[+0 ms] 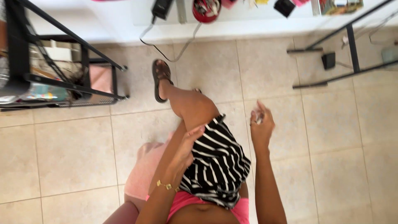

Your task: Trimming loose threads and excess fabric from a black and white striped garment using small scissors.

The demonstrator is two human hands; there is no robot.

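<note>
Small pale object (259, 118), blurred and too small to identify, pinched in the right hand (261, 126), held out in the air above the tiled floor (331, 124), just right of the raised knee. Fingers of that hand curled closed around the object, a ring or band visible on one of them; only a sliver of the object showing between the fingertips.

Left hand (187, 145) resting flat on the thigh, touching the edge of the black-and-white striped cloth (217, 166); fingers loosely extended, holding nothing. Gold bracelet (165, 185) around the left wrist.

Striped cloth draped over the lap and upper leg, above pink shorts (182, 203) at the bottom of the view. One leg raised and bent, foot in a dark sandal (159, 79) lifted off the floor and pointing toward the far wall. Pink cushioned stool (143, 170) under the seated person, partly hidden by the left arm.

Black metal shelf cart (54, 79) at far left, loaded with mixed items too cluttered to tell apart. White countertop (248, 23) along the top edge, with a red bowl (206, 9) and a black cable (159, 45) hanging down from it. Black frame legs (352, 54) at upper right, a small dark block (328, 60) on the floor beside them.
</note>
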